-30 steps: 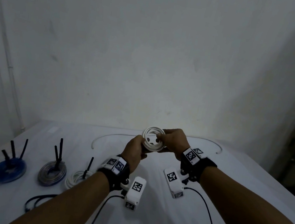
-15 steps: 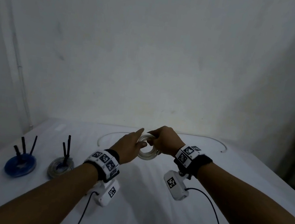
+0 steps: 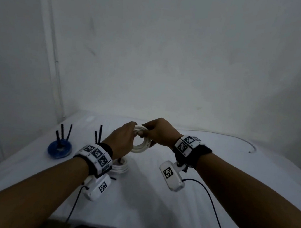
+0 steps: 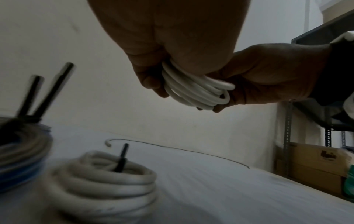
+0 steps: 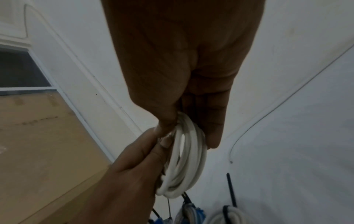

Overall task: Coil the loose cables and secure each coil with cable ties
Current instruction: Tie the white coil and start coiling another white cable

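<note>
both hands [image 3: 122, 138] [image 3: 159, 133] grip the white coil [image 3: 142, 144] above the table [image 3: 155, 198]
no tie on it yet; easing either grip could let the loops spring apart.

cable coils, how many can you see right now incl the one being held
4. A white coil held by both hands above the table; on the table, a blue coil far left, a grey coil beside it, mostly hidden by the left wrist in the head view, and a tied white coil.
</note>
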